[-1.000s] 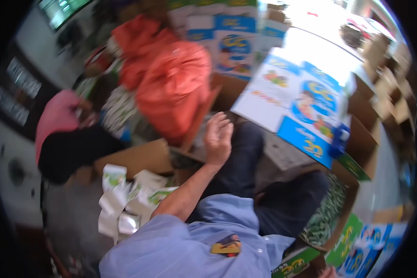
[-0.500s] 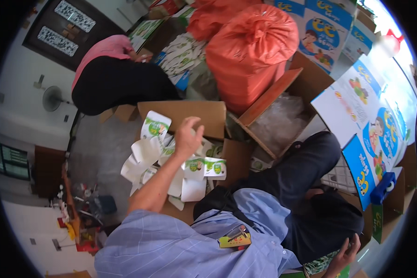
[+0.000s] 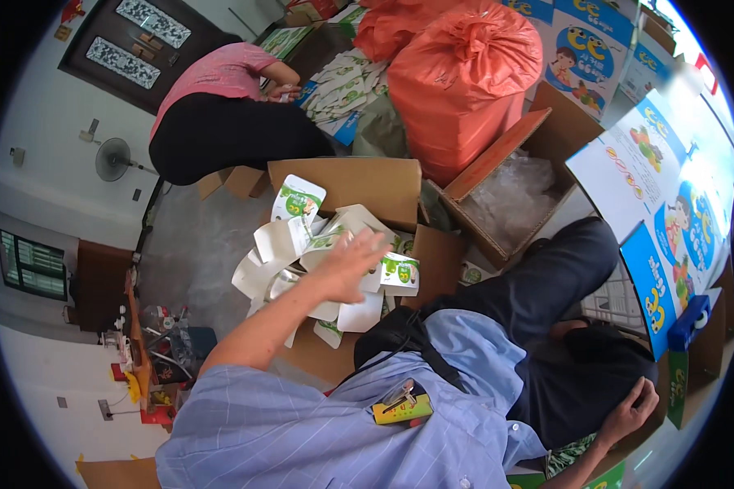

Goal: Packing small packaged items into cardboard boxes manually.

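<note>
My left hand reaches over a brown cardboard box heaped with small white-and-green printed paper cartons. Its fingers are spread and slightly blurred, with nothing visible in them. One carton shows beside the fingertips, and another carton leans at the box's far left corner. Whether the palm touches the pile is hidden. At the lower right, my right hand rests against my dark trouser leg, fingers loosely bent and holding nothing I can see. Near that wrist is a box of green-and-white pieces.
An open box of clear plastic bags stands beyond my knee, next to a tied red sack. A person in pink bends over a heap of cartons. Large printed cardboard sheets lean at the right.
My left hand has come down and toward me, from the far part of the pile to its right middle. My right hand has stayed by my leg. The whole view has shifted slightly.
</note>
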Demonstrator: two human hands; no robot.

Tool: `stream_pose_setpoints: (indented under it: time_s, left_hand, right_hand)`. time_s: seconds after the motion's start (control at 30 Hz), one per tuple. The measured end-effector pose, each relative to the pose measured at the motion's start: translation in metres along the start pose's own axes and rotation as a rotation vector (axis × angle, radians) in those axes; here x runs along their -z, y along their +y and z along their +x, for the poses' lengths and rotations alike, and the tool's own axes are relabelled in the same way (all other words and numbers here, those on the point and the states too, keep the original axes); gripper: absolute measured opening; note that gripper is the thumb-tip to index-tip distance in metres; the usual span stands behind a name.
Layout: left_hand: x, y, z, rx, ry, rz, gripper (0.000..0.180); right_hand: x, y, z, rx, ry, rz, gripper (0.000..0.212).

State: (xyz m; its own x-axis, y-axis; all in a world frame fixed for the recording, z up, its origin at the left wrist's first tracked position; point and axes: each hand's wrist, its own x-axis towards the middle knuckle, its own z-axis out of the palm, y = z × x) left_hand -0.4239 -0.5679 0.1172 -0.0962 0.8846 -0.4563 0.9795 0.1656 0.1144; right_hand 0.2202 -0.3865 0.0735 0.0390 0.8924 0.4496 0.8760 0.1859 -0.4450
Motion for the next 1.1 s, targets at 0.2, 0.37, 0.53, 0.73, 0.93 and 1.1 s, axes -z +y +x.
stream_pose_setpoints:
  time_s: [0.2,0.37,0.53,0.73,0.93,1.1]
  left_hand:
    - [-0.057,-0.009,0.038,-0.055,0.186,0.085,0.086]
    - [0.019,-0.040,0.019,-0.113,0.392,-0.179,0.057]
    - [0.179,-0.010,0.018,0.109,0.569,-1.536,0.034]
    - [0.189,0.093,0.150,-0.073,0.414,-1.647,0.054]
    - [0.145,0.302,0.392,0.125,-0.028,-1.899,0.040]
    - [0.137,0.410,0.478,0.112,-0.109,-1.711,0.040]
  right_hand:
    - [0.007,-0.042,0.009,0.051,0.107,0.018,0.009]
    - [0.012,-0.041,0.001,-0.067,0.172,0.097,0.007]
    - [0.025,-0.035,-0.001,-0.071,0.220,0.077,0.008]
    - [0.022,-0.043,0.015,-0.089,0.219,0.075,0.009]
    - [0.014,-0.023,0.029,-0.079,0.259,0.134,0.012]
    - [0.019,0.001,0.012,-0.248,0.238,0.264,0.016]
